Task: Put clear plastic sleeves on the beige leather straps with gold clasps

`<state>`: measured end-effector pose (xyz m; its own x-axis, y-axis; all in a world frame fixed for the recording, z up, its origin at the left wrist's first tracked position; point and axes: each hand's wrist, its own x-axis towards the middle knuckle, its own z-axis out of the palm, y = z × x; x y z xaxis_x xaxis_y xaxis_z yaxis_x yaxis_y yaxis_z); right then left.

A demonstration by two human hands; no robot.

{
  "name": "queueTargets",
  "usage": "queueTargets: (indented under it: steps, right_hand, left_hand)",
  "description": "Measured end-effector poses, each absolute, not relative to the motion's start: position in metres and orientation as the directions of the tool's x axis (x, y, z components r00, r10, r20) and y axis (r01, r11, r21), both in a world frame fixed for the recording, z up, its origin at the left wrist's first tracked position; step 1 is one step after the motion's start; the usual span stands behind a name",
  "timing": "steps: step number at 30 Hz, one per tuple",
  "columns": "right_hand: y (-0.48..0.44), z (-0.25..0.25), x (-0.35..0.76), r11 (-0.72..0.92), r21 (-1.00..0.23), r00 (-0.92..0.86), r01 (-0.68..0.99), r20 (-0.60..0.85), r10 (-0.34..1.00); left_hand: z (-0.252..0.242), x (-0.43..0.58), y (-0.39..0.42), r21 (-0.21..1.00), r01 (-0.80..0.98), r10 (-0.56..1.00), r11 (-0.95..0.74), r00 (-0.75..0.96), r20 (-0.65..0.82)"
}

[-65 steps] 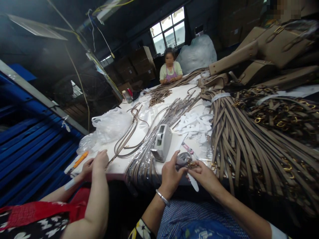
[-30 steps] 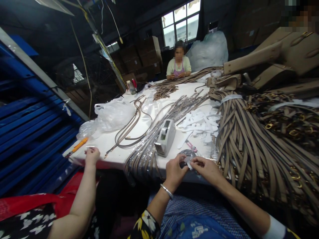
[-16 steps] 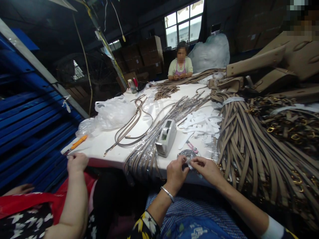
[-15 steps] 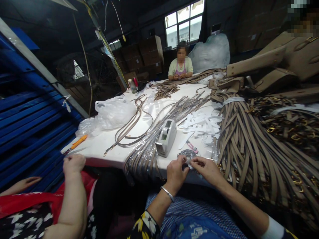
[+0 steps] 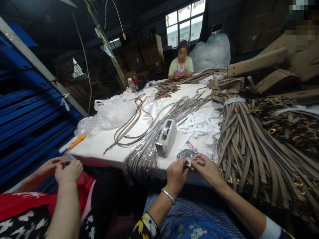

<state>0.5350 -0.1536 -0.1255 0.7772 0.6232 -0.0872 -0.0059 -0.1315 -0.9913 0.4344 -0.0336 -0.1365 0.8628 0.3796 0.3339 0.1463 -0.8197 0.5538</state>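
At the table's front edge my left hand (image 5: 177,176) and my right hand (image 5: 208,170) are close together, fingertips pinched. A small white piece (image 5: 188,162) shows between them, both hands' fingers closed on it; its kind is too small to tell. Just behind the fingers lies a coiled grey strap (image 5: 185,153), seemingly in clear wrapping and partly hidden by my hands. Beyond it are a pink-handled cutter (image 5: 191,146) and a heap of white paper strips (image 5: 201,123). A grey tape dispenser (image 5: 166,138) stands to the left of these.
Plastic-wrapped straps (image 5: 144,149) hang over the front edge. A large bundle of brown straps (image 5: 239,139) fills the right. Loose straps (image 5: 132,127), plastic bags (image 5: 113,113) and an orange cutter (image 5: 77,141) lie leftward. A co-worker's hands (image 5: 66,171) are at left; another person (image 5: 181,63) sits opposite.
My hands have shifted only slightly, with the white piece still between them. At left, the co-worker's two hands have come together.
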Motion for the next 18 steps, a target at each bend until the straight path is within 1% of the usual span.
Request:
queueTargets:
  steps: [2,4,5,7,9,10,11,12,14,16,18]
  right_hand:
    - [-0.155,-0.125,0.535,-0.096,-0.995,0.769,-0.028,-0.083,0.634]
    - [-0.158,-0.121,0.539,-0.12,-0.993,0.717,0.018,-0.071,0.694]
    - [-0.159,-0.119,0.542,-0.154,-0.984,0.686,0.084,-0.055,0.725]
    - [-0.162,-0.111,0.55,-0.222,-0.928,0.646,0.301,0.028,0.762]
    - [-0.161,-0.102,0.56,-0.241,-0.812,0.595,0.532,0.157,0.788]
    - [-0.159,-0.098,0.564,-0.233,-0.752,0.551,0.617,0.202,0.809]
    - [-0.157,-0.094,0.569,-0.221,-0.704,0.494,0.675,0.209,0.844]
    - [-0.155,-0.09,0.574,-0.211,-0.671,0.433,0.711,0.182,0.883]
    - [-0.149,-0.082,0.582,-0.218,-0.628,0.338,0.747,0.076,0.938]
    - [-0.143,-0.076,0.588,-0.237,-0.598,0.295,0.765,-0.002,0.956]
    - [-0.138,-0.071,0.59,-0.246,-0.571,0.286,0.783,-0.02,0.958]
  left_hand:
    - [-0.138,0.434,-0.033,0.557,0.127,0.37,-0.821,0.861,0.349]
    - [-0.14,0.434,-0.034,0.561,0.104,0.358,-0.821,0.86,0.365]
    - [-0.141,0.434,-0.034,0.562,0.092,0.352,-0.822,0.858,0.374]
    - [-0.142,0.434,-0.035,0.562,0.074,0.343,-0.824,0.855,0.39]
    - [-0.143,0.435,-0.035,0.557,0.068,0.337,-0.828,0.853,0.397]
    - [-0.143,0.435,-0.035,0.554,0.066,0.334,-0.83,0.854,0.398]
    - [-0.144,0.435,-0.035,0.551,0.063,0.33,-0.832,0.855,0.401]
    - [-0.144,0.435,-0.035,0.546,0.059,0.326,-0.836,0.854,0.406]
    - [-0.146,0.435,-0.035,0.537,0.05,0.32,-0.842,0.848,0.423]
    - [-0.148,0.435,-0.035,0.532,0.045,0.319,-0.845,0.842,0.435]
    - [-0.149,0.435,-0.035,0.532,0.043,0.32,-0.846,0.839,0.441]
